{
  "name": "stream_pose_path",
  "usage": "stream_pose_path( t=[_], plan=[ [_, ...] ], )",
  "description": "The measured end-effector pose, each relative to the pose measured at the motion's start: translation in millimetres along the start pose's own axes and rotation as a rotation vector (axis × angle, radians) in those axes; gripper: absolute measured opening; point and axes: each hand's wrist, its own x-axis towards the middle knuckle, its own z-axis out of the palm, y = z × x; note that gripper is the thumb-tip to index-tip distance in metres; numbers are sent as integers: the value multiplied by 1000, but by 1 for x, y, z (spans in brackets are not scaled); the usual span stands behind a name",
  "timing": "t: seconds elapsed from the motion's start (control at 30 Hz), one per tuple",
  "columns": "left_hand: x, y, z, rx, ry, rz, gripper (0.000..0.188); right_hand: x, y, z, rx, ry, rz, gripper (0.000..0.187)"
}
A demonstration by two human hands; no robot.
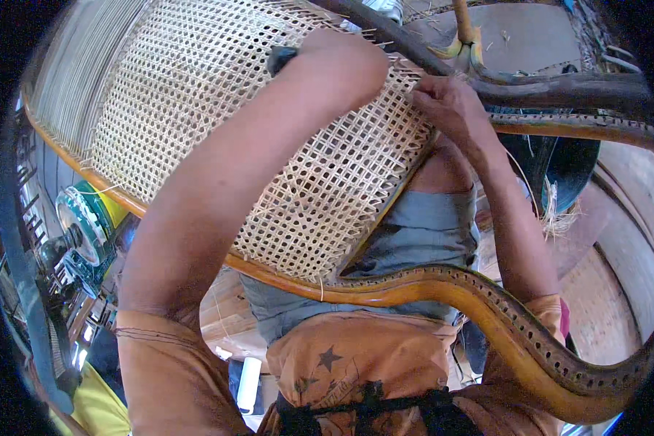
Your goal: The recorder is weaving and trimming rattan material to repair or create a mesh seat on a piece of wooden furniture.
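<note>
Cane webbing (203, 94) lies across my lap in a curved wooden frame (443, 285). My right hand (450, 109) has its fingers bunched narrow at the webbing's edge; my left hand (338, 47) bends over it near a dark object (280, 59) — whether those fingers grip it, I cannot tell.

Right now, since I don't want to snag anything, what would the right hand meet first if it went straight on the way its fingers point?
Likely the woven cane panel, whose edge lies just left of the right hand; depth is unclear, so they may already touch.
</note>
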Motion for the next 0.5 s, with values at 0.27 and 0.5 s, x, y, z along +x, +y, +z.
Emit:
stream_pose_path(
  t=[0.27,0.5],
  plan=[
    [25,30,4,84,37,185,21,1,17,6,66,50,-82,27],
    [19,22,11,29,-1,160,22,7,20,6,-77,44,-101,27]
  ],
)
